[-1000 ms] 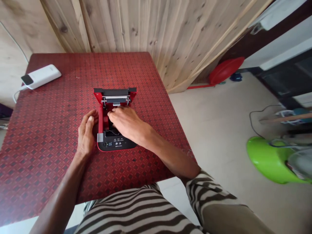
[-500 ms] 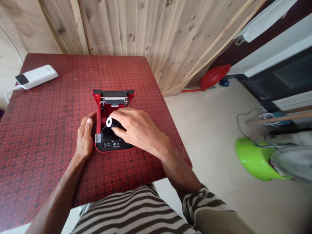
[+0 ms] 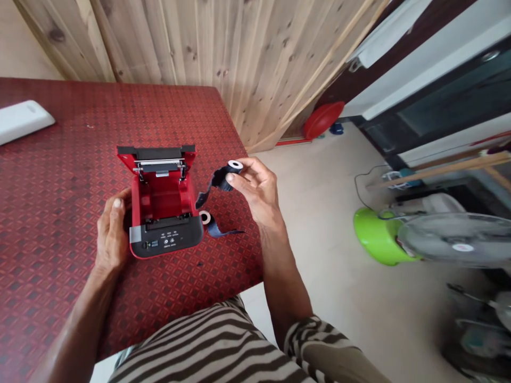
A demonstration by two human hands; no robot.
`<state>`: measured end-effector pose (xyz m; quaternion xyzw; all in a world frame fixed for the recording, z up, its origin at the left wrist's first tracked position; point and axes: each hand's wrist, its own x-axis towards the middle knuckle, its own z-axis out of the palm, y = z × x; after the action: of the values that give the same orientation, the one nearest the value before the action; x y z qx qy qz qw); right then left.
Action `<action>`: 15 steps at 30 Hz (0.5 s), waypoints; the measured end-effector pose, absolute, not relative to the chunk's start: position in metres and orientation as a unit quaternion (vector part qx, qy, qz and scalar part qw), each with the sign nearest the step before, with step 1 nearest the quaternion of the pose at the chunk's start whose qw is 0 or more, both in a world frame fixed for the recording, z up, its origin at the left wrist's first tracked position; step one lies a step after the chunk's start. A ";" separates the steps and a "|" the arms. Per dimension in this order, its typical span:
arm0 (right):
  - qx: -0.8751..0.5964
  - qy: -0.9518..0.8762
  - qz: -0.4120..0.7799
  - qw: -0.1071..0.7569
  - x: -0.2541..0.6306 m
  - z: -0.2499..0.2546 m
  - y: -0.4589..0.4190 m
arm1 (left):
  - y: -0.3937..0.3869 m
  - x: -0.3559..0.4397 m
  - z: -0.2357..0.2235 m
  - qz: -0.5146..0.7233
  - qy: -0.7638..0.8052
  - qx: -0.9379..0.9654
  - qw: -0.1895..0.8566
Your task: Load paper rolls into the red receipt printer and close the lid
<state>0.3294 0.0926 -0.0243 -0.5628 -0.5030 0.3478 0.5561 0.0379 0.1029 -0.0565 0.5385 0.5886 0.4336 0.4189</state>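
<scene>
A small red and black printer [image 3: 171, 236] sits on the table with its lid [image 3: 157, 154] raised. Its red inner bay is bare. Against its left side rests my left hand [image 3: 112, 229], thumb along the edge and fingers partly hidden behind the case. To the right of the printer, my right hand [image 3: 257, 189] pinches a dark roll [image 3: 224, 180] with a white core, above the table. From that roll a crumpled dark strip hangs down to the left. Beside the printer's right edge lies a second dark roll [image 3: 211, 225], its loose tail stretching right.
The table [image 3: 59, 213] has a red patterned top, and a white power bank [image 3: 24, 121] lies at its far left. Wooden boards [image 3: 171, 42] rise behind it. On the floor to the right stand a green tub [image 3: 375, 239] and a fan [image 3: 459, 236].
My right hand has lifted the dark roll out of the printer's bay and carried it right, its strip trailing. The second roll has come into sight. My view has shifted right.
</scene>
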 end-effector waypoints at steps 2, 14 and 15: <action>-0.591 -0.498 0.337 0.538 0.333 -0.044 0.098 | 0.103 0.038 -0.056 0.426 0.602 0.538 0.410; -0.601 -0.573 0.352 0.433 0.316 -0.085 0.114 | 0.104 0.039 -0.055 0.405 0.619 0.550 0.388; -0.604 -0.576 0.351 0.426 0.318 -0.083 0.112 | 0.104 0.038 -0.055 0.404 0.616 0.555 0.387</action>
<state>0.3178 0.1116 -0.0833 -0.6036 -0.5757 0.3507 0.4257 0.0383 0.1038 -0.0548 0.5548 0.6155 0.4043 0.3871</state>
